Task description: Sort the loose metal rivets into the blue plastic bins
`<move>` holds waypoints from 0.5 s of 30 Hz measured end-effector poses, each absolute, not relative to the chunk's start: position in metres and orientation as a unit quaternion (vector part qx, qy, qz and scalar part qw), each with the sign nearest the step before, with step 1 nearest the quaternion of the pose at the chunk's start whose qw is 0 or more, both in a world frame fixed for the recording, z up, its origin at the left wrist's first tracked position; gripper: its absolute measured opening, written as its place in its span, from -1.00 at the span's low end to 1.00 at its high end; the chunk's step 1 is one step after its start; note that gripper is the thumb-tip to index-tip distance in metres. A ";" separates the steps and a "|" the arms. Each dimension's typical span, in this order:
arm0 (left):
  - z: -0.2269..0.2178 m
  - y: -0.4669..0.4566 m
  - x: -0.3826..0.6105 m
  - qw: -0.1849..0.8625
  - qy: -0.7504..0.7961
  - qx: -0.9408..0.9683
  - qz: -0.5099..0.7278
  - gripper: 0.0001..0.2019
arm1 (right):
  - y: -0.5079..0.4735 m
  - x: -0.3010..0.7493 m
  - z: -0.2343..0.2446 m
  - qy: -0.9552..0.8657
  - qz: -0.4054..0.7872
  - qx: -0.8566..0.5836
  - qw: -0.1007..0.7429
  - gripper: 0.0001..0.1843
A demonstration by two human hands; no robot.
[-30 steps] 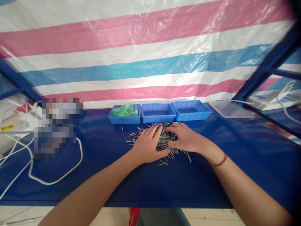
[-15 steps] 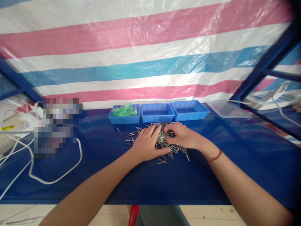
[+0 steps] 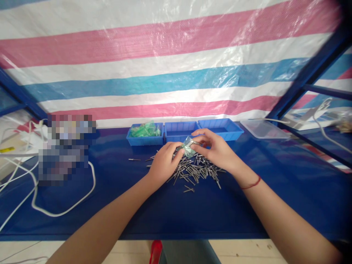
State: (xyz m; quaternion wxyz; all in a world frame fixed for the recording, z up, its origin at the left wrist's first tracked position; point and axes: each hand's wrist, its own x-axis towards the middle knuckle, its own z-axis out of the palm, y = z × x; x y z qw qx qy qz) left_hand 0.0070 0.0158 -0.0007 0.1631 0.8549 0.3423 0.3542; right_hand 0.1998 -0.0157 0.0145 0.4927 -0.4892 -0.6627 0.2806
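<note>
Between my hands, just above the pile, is a small clear greenish plastic bag (image 3: 188, 147). My left hand (image 3: 164, 162) is closed, pinching the bag's left side between thumb and fingers. My right hand (image 3: 220, 149) is closed at the bag's right side, with a few thin metal pieces showing between its thumb and fingers; they look like blind rivets. Beneath both hands lies a loose pile of blind rivets (image 3: 194, 171) on the blue table (image 3: 170, 212). Fingers hide part of the bag and part of the pile.
Behind the pile stand three blue bins: the left bin (image 3: 145, 140) holds green plastic bags, beside the middle bin (image 3: 176, 137) and right bin (image 3: 228, 136). A clear plastic lid (image 3: 264, 129) lies at right. A white cable (image 3: 93, 179) loops across the left side.
My hands have lifted from the pile, and the small bag now shows between them. My left hand has gone from spread fingers to a pinch. A stray rivet at left has turned and shifted.
</note>
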 end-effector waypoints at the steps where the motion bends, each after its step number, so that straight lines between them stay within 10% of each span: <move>1: 0.001 0.016 0.007 0.175 0.346 0.850 0.358 -0.78 | -0.016 0.199 0.015 -0.650 0.300 -0.486 0.501 -0.63; 15: 0.006 0.022 0.006 0.388 0.376 0.734 0.411 -0.77 | -0.017 0.198 0.021 -0.601 0.375 -0.504 0.494 -0.67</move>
